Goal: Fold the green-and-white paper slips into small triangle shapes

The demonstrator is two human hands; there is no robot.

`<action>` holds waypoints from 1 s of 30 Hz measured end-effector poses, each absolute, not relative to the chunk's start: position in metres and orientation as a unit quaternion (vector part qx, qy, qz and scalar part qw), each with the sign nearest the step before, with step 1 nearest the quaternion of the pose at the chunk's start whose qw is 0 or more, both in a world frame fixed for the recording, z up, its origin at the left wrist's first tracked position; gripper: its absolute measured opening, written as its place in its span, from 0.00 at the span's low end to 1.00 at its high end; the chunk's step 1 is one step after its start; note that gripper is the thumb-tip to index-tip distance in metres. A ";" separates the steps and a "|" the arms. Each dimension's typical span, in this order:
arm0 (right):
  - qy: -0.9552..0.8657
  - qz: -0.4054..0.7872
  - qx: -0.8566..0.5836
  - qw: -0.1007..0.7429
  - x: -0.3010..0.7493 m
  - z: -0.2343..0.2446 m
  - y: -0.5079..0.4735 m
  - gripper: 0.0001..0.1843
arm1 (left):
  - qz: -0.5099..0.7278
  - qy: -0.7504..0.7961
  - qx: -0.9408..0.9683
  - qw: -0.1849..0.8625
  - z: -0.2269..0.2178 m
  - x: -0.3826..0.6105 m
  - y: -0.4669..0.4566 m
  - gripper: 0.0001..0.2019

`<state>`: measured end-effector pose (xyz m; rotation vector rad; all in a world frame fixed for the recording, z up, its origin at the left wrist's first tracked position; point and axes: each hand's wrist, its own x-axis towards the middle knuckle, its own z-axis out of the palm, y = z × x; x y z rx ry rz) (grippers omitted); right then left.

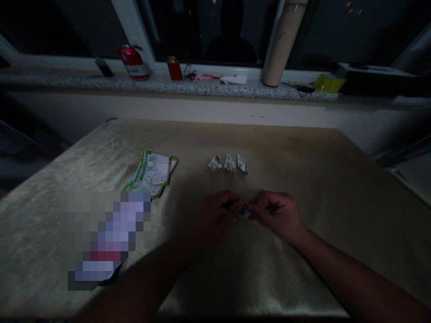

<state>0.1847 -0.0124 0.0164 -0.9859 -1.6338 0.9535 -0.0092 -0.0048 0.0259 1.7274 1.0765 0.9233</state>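
Between my fingertips, low over the middle of the table, is a small printed piece of folded paper or wrapper (243, 212), mostly covered by the fingers. My left hand (222, 211) pinches its left side. Closed on its right side, thumb against fingers, is my right hand (278, 213). Farther back, three small folded, pointed pieces of similar printed material stand in a row: a left one (214, 164), a middle one (230, 164) and a right one (242, 164). Whether the held piece is paper or foil I cannot tell in the dim light.
Green-and-white printed packets (151, 172) lie left on the cloth-covered table (296, 157). A blurred-out long object (114, 237) is nearer me. Along the granite sill (202, 89) stand a red can (134, 63), an orange-red container (174, 68) and a tall tube (283, 45).
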 end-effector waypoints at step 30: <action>-0.647 0.477 -0.413 0.428 0.182 0.020 -0.017 0.13 | 0.462 0.409 0.669 0.414 0.023 -0.004 -0.014 0.13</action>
